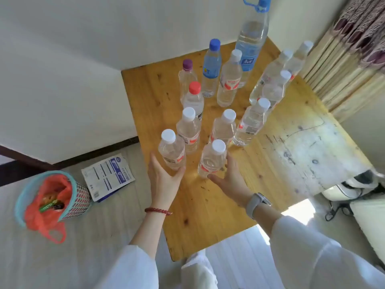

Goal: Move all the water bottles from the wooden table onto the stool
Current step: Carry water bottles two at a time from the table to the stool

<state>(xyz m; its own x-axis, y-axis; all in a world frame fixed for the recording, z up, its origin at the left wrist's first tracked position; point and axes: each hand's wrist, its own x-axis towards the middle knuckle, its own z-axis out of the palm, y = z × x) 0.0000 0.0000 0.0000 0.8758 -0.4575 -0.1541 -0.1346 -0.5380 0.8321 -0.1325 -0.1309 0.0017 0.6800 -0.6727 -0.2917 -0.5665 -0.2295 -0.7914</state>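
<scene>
Left hand [164,180] and right hand [229,176], fingers curled round two near white-capped bottles [173,151] [211,161] on wooden table [208,215].

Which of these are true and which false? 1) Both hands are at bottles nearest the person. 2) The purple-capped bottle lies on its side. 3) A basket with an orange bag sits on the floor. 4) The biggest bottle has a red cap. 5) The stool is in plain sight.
1) True: the left hand and the right hand each reach round a white-capped bottle, the left bottle and the right bottle.
2) False: the purple-capped bottle stands upright on the wooden table.
3) True: the basket is left of the table.
4) False: the biggest bottle has a blue cap with a handle.
5) False: no stool shows in this view.
</scene>
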